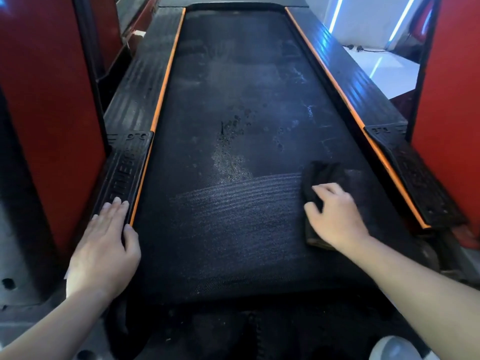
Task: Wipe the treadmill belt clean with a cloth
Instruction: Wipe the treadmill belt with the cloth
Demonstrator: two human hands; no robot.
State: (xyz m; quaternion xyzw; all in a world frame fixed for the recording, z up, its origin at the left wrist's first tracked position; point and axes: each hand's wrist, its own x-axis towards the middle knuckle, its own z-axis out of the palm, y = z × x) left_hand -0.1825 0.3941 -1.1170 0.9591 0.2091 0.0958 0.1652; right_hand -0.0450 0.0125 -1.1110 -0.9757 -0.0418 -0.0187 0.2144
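The black treadmill belt (233, 105) runs away from me, dusty and spotted, with a patch of dark wet spots (231, 152) at its middle. A streaked band (233, 201) crosses the near part. My right hand (335, 216) presses a dark cloth (322, 175) flat on the belt near its right edge, fingers curled over the cloth. My left hand (106, 242) lies flat, fingers straight, on the left side rail (122, 172), thumb at the orange edge strip.
Orange strips (166, 74) line both sides of the belt, with black ribbed foot rails (415, 172) outside them. Red upright panels (46, 100) stand close on the left and right. A white floor with a cable shows at far right. A white object (394, 349) sits at the bottom right.
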